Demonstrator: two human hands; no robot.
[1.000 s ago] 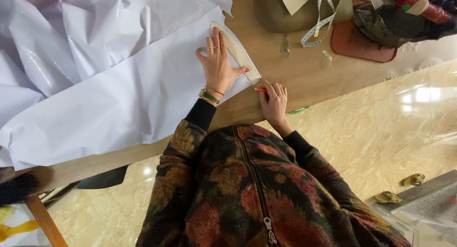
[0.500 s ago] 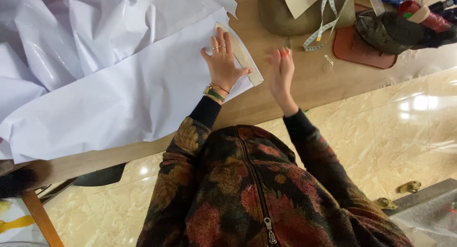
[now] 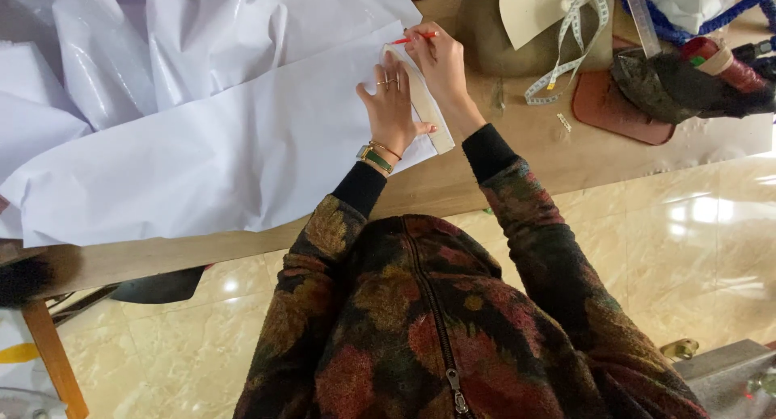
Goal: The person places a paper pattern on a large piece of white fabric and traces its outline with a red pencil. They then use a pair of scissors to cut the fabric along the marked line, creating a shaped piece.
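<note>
Change since half a second ago: the right hand [image 3: 440, 59], then lifted and open-fingered over bare wood off the sheet's edge, is now down at the far end of the pale strip [image 3: 420, 96] and pinches a red pencil [image 3: 415, 37]. A full second ago this same hand sat at the near table edge with something red in it. The left hand [image 3: 394, 108] has stayed where it was, flat on the strip, throughout.

Left hand: palm down, fingers spread and pointing to 12 o'clock, pressing the pale strip against the white sheet [image 3: 226, 152]. Not closed around anything; it bears down only. Rings on two fingers, green watch and thin bangles at the wrist.

Right hand: fingers closed on the red pencil, tip pointing to about 9 o'clock, at the strip's far end. Whether the tip touches the sheet, cannot tell.

Position of the pencil: at 12 to 1 o'clock from the left hand, just beyond its fingertips, near but apart.

Strip: lies along the white sheet's right edge, running from roughly 11 o'clock to 5 o'clock, its near end poking out below the left thumb.

Surroundings: wooden table [image 3: 517, 168] carries the sheet; crumpled white material [image 3: 121, 55] lies at 10 o'clock; a measuring tape [image 3: 566, 43] drapes at 2 o'clock from the hands, a brown oval piece [image 3: 614, 112] farther right.
</note>
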